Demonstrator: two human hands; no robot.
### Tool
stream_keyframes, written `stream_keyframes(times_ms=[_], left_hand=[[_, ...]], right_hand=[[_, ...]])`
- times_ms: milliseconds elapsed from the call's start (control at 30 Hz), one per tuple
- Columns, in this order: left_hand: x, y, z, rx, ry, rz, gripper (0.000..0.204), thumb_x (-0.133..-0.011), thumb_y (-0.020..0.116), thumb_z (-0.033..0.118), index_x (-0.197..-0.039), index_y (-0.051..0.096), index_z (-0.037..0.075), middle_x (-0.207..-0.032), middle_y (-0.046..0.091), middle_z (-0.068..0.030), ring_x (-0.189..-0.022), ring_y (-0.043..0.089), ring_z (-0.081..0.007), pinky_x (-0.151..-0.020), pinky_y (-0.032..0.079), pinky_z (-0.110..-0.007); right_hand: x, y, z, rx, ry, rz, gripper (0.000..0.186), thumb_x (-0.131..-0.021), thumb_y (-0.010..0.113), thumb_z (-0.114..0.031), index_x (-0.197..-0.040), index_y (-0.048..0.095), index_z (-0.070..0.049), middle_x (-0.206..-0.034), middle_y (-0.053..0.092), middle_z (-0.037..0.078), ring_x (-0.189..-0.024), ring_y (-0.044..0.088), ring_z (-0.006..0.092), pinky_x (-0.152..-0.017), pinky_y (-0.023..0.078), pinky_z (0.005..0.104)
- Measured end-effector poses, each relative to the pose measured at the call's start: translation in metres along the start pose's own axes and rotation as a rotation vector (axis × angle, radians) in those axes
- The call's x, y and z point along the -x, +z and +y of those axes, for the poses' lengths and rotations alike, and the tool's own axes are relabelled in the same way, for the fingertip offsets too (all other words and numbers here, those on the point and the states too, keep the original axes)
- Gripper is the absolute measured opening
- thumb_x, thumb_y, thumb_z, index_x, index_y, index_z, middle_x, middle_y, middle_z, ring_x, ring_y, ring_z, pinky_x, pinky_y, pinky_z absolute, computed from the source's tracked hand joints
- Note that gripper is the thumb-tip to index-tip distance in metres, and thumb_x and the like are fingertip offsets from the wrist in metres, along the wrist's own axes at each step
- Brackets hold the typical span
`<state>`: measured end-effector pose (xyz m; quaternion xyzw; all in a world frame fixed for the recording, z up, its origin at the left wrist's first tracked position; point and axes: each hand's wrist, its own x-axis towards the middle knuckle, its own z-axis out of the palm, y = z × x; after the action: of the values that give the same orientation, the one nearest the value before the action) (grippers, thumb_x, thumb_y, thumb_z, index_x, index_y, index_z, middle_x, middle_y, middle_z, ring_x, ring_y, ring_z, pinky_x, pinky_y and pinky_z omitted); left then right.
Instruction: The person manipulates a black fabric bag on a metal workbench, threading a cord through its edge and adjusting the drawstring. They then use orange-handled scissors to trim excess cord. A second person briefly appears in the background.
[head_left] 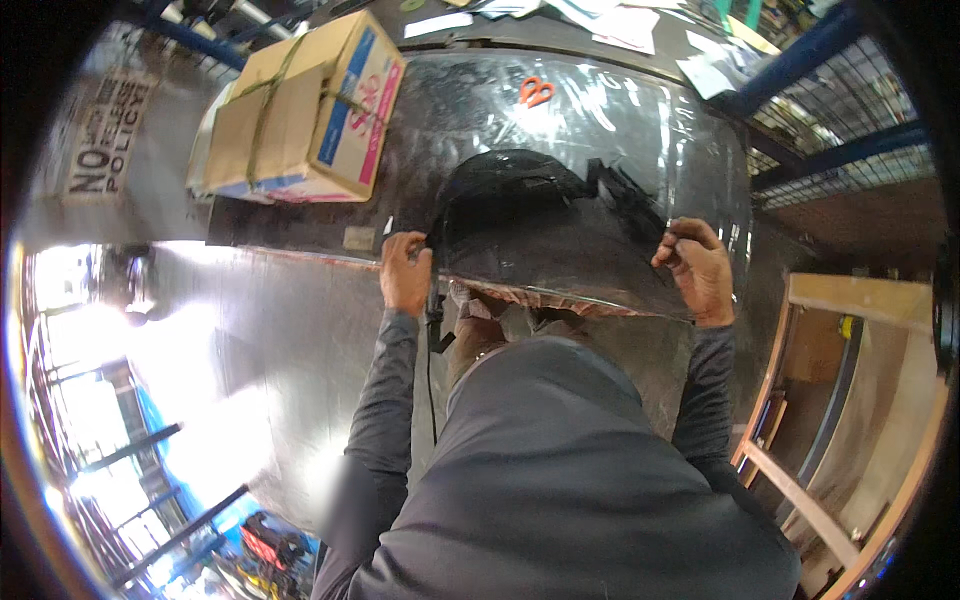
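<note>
A dark, rounded piece of black material (510, 195) lies on the plastic-covered table in front of me. A crumpled black strip (630, 200) runs from its right side toward my right hand (698, 265). The fingers of that hand are pinched together at the strip's near end; what is between them is too small to make out. My left hand (406, 275) is at the near table edge, thumb and forefinger closed at the material's left end. Beside it a black strap (435, 312) hangs over the edge, with a thin cord below.
Orange-handled scissors (537, 92) lie toward the far side of the table (680, 130). A tied cardboard box (300, 115) stands at the far left. Papers (620, 25) are spread at the back. A wooden frame (800, 450) stands to my right, near blue mesh racks (840, 90).
</note>
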<state>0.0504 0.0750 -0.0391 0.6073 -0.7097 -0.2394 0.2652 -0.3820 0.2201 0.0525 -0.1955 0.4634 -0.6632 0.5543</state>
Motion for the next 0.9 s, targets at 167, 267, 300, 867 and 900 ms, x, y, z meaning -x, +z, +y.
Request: stream_keyframes(times_ms=[167,267,300,867,900], left_hand=[[0.001,-0.007,0.018,0.091,-0.056,0.017,0.027,-0.088,0.069,0.012,-0.113,0.069,0.004,-0.111,0.066,-0.0132,-0.100,0.066,-0.0298,-0.091,0.053,-0.041],[0.002,-0.013,0.028,0.163,-0.009,-0.056,0.026,-0.091,0.070,0.010,-0.116,0.069,0.003,-0.106,0.068,-0.0092,-0.092,0.067,-0.0246,-0.086,0.055,-0.036],[0.006,-0.012,0.030,0.317,-0.082,-0.205,0.026,-0.092,0.070,0.010,-0.116,0.068,0.003,-0.105,0.068,-0.0082,-0.092,0.067,-0.0222,-0.086,0.054,-0.035],[0.018,-0.016,0.021,1.070,-0.368,-0.777,0.012,-0.099,0.069,0.012,-0.105,0.065,0.002,-0.093,0.071,-0.0062,-0.082,0.068,-0.0137,-0.076,0.055,-0.030],[0.017,-0.016,0.018,1.024,-0.346,-0.795,0.012,-0.099,0.069,0.012,-0.104,0.065,0.002,-0.092,0.071,-0.0060,-0.081,0.067,-0.0133,-0.075,0.054,-0.029]], right_hand=[[-0.003,0.032,-0.021,0.543,-0.130,-0.157,0.014,-0.093,0.065,-0.005,-0.103,0.070,0.003,-0.092,0.069,0.010,-0.079,0.068,0.0195,-0.071,0.055,0.0329],[0.004,0.067,-0.018,1.073,-0.210,-0.231,0.015,-0.093,0.067,-0.009,-0.100,0.070,0.003,-0.090,0.068,0.007,-0.078,0.065,0.0152,-0.070,0.051,0.0297],[0.008,0.076,-0.007,1.058,-0.132,-0.243,0.015,-0.093,0.067,-0.010,-0.100,0.070,0.003,-0.089,0.068,0.006,-0.078,0.063,0.0140,-0.071,0.050,0.0293],[0.043,0.183,0.135,0.627,0.441,-0.144,0.025,-0.096,0.064,-0.016,-0.111,0.070,0.003,-0.092,0.071,0.007,-0.079,0.064,0.0146,-0.071,0.051,0.0301],[0.041,0.189,0.142,0.652,0.378,-0.142,0.026,-0.095,0.064,-0.017,-0.110,0.070,0.003,-0.092,0.071,0.007,-0.078,0.064,0.0150,-0.070,0.051,0.0306]])
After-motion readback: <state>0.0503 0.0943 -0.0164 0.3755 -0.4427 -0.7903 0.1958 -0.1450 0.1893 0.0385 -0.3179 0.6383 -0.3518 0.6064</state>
